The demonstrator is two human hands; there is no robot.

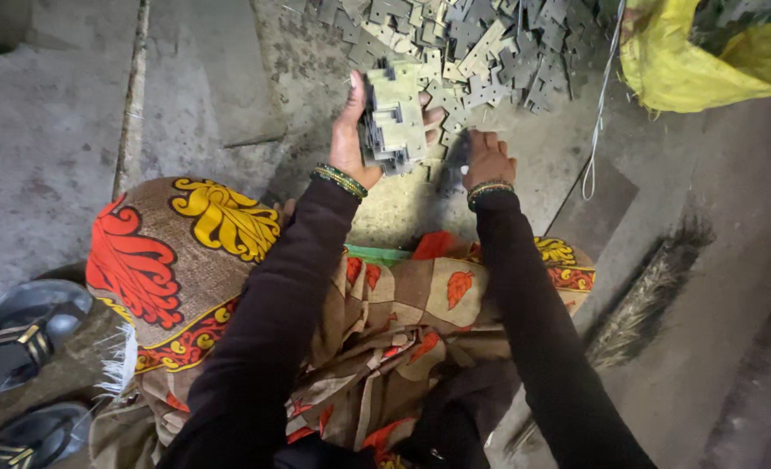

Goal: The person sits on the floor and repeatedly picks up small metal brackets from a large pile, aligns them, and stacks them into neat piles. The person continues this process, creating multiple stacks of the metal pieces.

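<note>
Metal plates stacked upright between left hand fingers.

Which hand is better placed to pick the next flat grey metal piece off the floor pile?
Probably the right hand: it is down at the edge of the pile of flat grey metal pieces, while the left hand is full, gripping a stack of such pieces.

Small metal workshop, bare concrete floor, heap of stamped metal pieces, yellow sack, broom
</note>
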